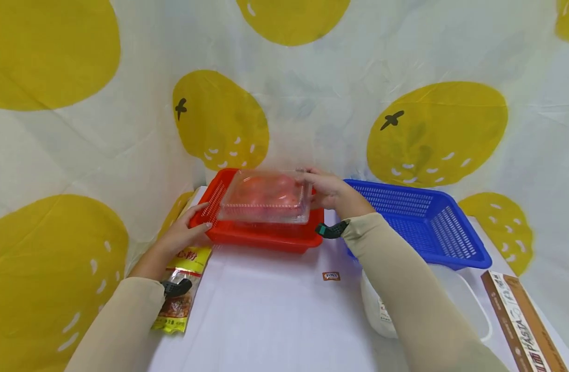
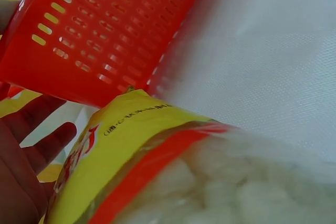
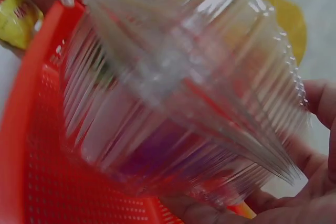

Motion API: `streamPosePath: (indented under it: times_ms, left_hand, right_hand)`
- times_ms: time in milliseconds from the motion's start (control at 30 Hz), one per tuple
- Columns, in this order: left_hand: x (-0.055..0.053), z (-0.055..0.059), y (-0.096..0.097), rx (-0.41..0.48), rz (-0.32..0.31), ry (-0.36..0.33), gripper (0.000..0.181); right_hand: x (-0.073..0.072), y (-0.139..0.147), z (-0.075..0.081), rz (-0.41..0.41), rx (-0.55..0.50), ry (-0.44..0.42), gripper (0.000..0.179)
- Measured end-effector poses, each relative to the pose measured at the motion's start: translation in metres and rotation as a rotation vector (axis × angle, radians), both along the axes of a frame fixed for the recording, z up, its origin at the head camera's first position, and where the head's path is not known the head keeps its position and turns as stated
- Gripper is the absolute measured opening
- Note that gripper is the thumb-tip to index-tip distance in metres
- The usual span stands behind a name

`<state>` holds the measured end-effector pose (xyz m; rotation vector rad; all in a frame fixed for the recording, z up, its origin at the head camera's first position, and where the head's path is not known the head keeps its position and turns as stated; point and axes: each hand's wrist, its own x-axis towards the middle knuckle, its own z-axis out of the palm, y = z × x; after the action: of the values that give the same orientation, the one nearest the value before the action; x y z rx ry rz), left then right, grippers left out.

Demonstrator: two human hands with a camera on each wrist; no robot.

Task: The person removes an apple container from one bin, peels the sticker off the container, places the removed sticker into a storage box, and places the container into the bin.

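Note:
My right hand grips the right end of a clear plastic clamshell box with blurred, round red-orange contents. Tilted, the box overlaps the red plastic basket in the head view. At the basket's left end, my left hand holds the rim; in the left wrist view some of its fingers reach below the perforated side wall. Close under that hand lies a yellow-and-clear food packet with whitish pieces showing through its film.
To the right stands a blue perforated basket. A whitish translucent tub is partly hidden behind my right forearm. A brown pasta box lies at the right edge. One small orange label is on the white table. Patterned cloth hangs behind.

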<state>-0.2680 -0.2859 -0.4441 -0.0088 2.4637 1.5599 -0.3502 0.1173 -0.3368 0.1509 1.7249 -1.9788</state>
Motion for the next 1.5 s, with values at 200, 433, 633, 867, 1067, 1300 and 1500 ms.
streamPosePath:
  times_ms: [200,433,633,867,1067,1300,1500]
  left_hand:
    - [0.003,-0.004,-0.010,-0.003,-0.010,0.026,0.091]
    - [0.007,-0.002,-0.020,-0.015,-0.008,0.019,0.088]
    - [0.010,0.002,-0.023,-0.008,-0.002,0.033,0.089]
    - [0.014,0.006,-0.023,-0.027,0.015,0.005,0.092]
    - [0.017,0.001,-0.020,-0.023,0.013,0.008,0.091]
    - [0.015,0.002,-0.018,-0.006,-0.007,0.043,0.092]
    - [0.014,0.001,-0.017,-0.004,-0.007,0.045,0.093]
  right_hand:
    - [-0.028,-0.024,-0.030,-0.017,0.017,-0.008,0.026]
    - [-0.041,-0.047,-0.053,-0.009,0.042,-0.011,0.043]
    - [-0.043,-0.063,-0.061,0.010,0.002,-0.005,0.058]
    - [-0.047,-0.066,-0.066,0.113,0.060,0.121,0.058]
    - [-0.049,-0.061,-0.076,0.171,0.217,0.238,0.063]
    - [-0.049,-0.061,-0.088,0.135,0.490,0.410,0.056]
    - [-0.044,-0.061,-0.088,0.146,0.606,0.402,0.069]
